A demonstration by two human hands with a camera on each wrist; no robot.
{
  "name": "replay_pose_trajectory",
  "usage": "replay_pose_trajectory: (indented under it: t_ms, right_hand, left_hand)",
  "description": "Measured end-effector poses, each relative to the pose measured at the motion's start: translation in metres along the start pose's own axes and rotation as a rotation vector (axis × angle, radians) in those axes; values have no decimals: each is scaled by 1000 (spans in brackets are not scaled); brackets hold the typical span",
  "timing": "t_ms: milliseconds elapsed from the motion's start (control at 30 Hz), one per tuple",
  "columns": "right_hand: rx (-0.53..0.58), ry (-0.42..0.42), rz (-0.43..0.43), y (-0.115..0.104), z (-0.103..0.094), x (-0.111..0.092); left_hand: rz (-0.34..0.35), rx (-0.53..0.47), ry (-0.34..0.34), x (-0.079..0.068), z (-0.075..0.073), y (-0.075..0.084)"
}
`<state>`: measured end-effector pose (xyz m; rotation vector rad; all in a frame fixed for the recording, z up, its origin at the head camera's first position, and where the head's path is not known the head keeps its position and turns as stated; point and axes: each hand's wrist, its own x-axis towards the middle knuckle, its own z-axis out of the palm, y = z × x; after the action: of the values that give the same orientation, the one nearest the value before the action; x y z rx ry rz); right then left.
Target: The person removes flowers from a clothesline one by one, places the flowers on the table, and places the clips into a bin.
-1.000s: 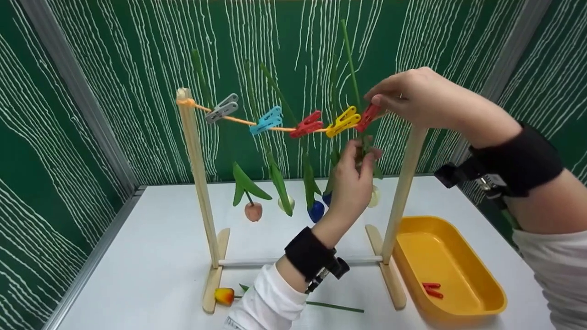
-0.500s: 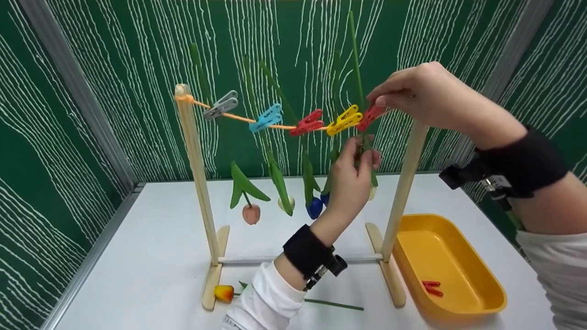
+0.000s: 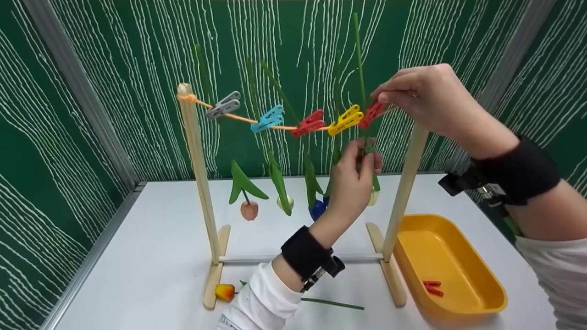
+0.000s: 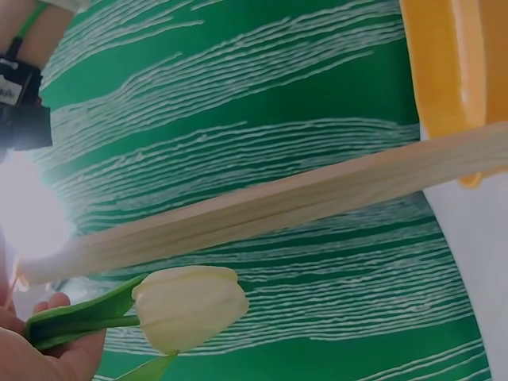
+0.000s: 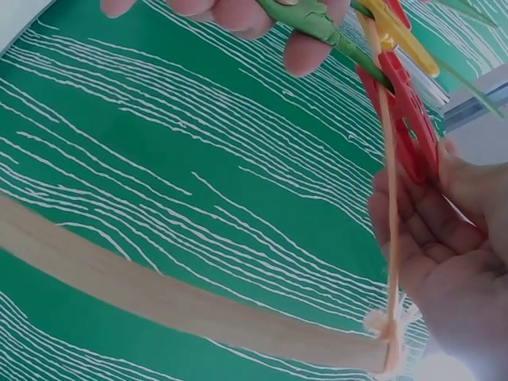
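Observation:
My right hand (image 3: 424, 94) pinches the handles of a red clothespin (image 3: 372, 114) at the right part of an orange string (image 3: 238, 118). In the right wrist view that clothespin (image 5: 409, 119) straddles the string, with a green stem at its tip. Just below, my left hand (image 3: 351, 178) holds the stem of a white tulip, upside down; the bloom (image 4: 190, 308) shows large in the left wrist view. Beside it, a yellow clothespin (image 3: 345, 120), another red clothespin (image 3: 308, 123), a blue clothespin (image 3: 267, 119) and a grey clothespin (image 3: 223, 106) sit on the string with hanging tulips.
Two wooden posts (image 3: 199, 183) with flat feet carry the string. A yellow tray (image 3: 451, 256) on the right holds red clothespin pieces (image 3: 432, 288). An orange-yellow tulip (image 3: 225, 292) lies on the white table (image 3: 137, 256), its stem partly behind my left sleeve. Green patterned walls stand around.
The pinched red clothespin and the tulip stem have shifted slightly to the right along the string. Both hands keep their hold.

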<state>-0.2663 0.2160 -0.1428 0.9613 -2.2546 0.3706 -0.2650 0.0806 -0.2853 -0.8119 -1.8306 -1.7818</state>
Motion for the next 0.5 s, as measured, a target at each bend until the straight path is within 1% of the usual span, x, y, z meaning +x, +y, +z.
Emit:
replay_pose_trajectory:
  t_ms: [133,300,400,500]
  right_hand:
    - [-8,37,30,-3,-1,1]
    - [9,76,93,-4,-3,1]
    - [48,125,122,-2,-4,2]
    - [82,191,134,-1,-5,2]
  left_hand:
    - [-4,1,-15,-3,0,0]
    - [-12,6,-45,-9,-1,-1]
    - [-21,-5,-76,-13,-1,-3]
    - [-42,-13,-112,-19,-2,-5]
